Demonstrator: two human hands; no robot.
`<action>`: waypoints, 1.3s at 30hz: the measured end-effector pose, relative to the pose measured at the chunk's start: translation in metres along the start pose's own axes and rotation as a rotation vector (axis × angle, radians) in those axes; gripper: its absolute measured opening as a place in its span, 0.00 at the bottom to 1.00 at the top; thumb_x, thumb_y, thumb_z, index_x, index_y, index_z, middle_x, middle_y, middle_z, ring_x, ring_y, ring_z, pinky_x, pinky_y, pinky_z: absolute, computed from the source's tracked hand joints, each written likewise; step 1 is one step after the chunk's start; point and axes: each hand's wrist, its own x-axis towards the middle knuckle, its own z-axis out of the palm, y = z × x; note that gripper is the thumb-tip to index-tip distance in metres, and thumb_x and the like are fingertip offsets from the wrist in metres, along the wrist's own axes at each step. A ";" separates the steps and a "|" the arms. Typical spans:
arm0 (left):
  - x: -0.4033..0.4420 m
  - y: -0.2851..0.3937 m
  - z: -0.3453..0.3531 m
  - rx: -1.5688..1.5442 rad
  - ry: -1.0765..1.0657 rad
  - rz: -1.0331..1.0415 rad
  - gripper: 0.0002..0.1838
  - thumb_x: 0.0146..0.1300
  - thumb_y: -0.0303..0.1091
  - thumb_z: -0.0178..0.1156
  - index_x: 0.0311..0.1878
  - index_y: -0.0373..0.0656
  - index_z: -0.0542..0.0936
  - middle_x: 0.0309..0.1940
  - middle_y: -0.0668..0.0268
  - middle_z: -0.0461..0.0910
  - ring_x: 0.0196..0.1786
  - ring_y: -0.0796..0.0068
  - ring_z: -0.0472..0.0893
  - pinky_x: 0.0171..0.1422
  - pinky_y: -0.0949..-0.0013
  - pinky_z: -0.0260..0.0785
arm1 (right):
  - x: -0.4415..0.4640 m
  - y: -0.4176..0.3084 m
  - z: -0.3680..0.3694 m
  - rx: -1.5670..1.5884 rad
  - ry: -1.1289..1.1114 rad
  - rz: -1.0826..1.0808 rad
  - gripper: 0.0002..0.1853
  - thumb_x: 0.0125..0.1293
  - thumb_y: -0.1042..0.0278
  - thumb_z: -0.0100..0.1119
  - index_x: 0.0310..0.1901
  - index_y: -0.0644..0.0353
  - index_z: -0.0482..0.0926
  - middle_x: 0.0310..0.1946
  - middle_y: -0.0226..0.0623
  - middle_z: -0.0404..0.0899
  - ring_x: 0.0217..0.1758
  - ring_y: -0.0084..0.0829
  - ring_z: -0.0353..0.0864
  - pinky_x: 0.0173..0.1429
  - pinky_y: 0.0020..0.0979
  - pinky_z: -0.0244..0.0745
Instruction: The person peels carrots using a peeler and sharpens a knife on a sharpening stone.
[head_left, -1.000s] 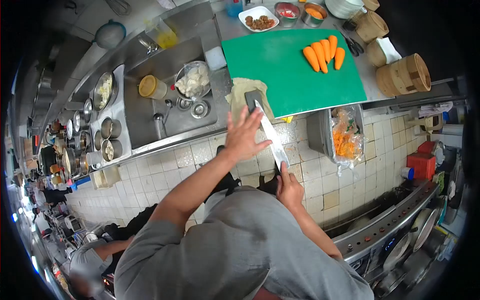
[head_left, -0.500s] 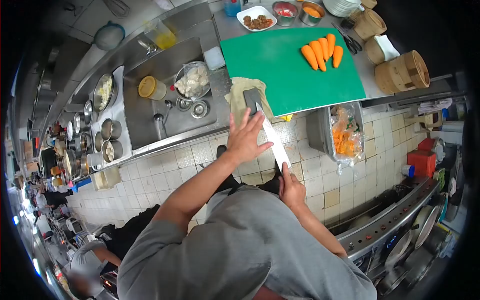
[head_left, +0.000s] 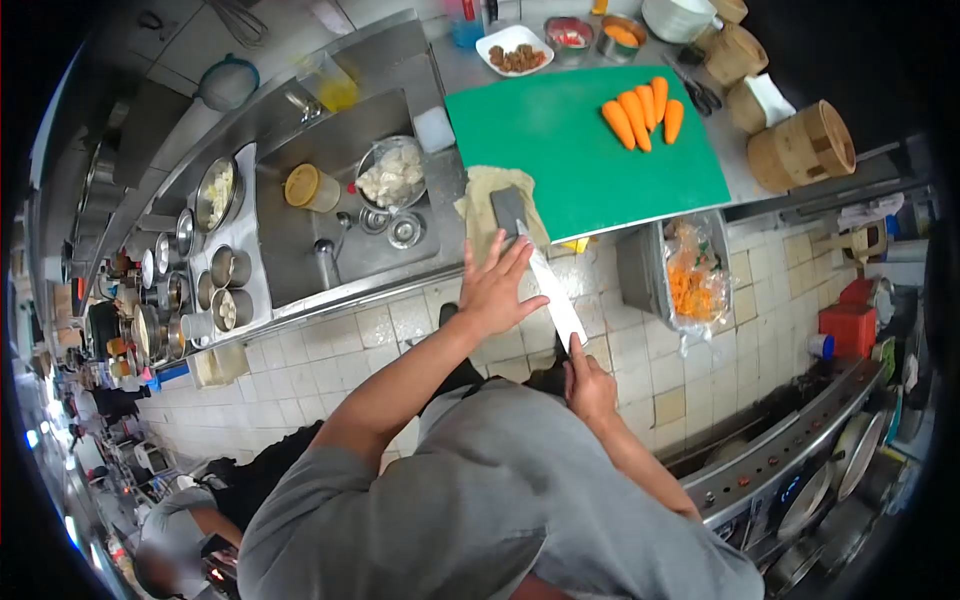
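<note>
A large kitchen knife (head_left: 556, 300) lies slanting with its tip over a dark grey sharpening stone (head_left: 507, 207). The stone rests on a crumpled beige cloth (head_left: 478, 202) at the counter edge. My right hand (head_left: 592, 388) is closed around the knife's handle, which the fingers hide. My left hand (head_left: 498, 295) is open, fingers spread, with the fingertips on the blade near the stone; the thumb points toward the blade's middle. Beyond the stone, a green cutting board (head_left: 590, 165) carries several peeled carrots (head_left: 638, 112).
Left of the cloth, a steel sink (head_left: 285, 235) holds a bowl of white pieces (head_left: 392, 180) and a yellow-lidded tub (head_left: 312, 188). A grey bin with peelings (head_left: 690, 285) stands below the board. Bamboo steamers (head_left: 800, 148) and scissors (head_left: 695, 88) lie right. Another person (head_left: 190, 515) is behind at lower left.
The knife and both hands have slid slightly back toward my body, so less of the blade covers the stone. The whole view has also shifted a little.
</note>
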 end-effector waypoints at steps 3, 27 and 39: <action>0.033 -0.034 -0.001 0.007 0.060 -0.019 0.53 0.64 0.72 0.62 0.84 0.49 0.62 0.86 0.65 0.59 0.89 0.53 0.47 0.88 0.28 0.27 | 0.064 -0.010 0.025 0.040 0.020 -0.082 0.35 0.74 0.67 0.59 0.80 0.58 0.61 0.35 0.52 0.86 0.35 0.55 0.87 0.38 0.56 0.80; 0.036 -0.016 -0.018 -0.065 0.033 -0.096 0.61 0.58 0.72 0.68 0.84 0.40 0.59 0.87 0.59 0.54 0.90 0.53 0.46 0.87 0.29 0.29 | 0.062 -0.004 0.001 0.056 0.100 -0.136 0.34 0.71 0.69 0.62 0.78 0.55 0.67 0.37 0.52 0.86 0.34 0.55 0.87 0.38 0.55 0.82; 0.087 -0.106 -0.011 0.010 0.140 -0.137 0.64 0.56 0.77 0.66 0.85 0.40 0.57 0.87 0.60 0.53 0.90 0.56 0.46 0.87 0.27 0.32 | 0.179 -0.043 0.012 0.046 0.060 -0.223 0.33 0.74 0.66 0.58 0.79 0.54 0.64 0.35 0.52 0.85 0.35 0.58 0.86 0.40 0.56 0.80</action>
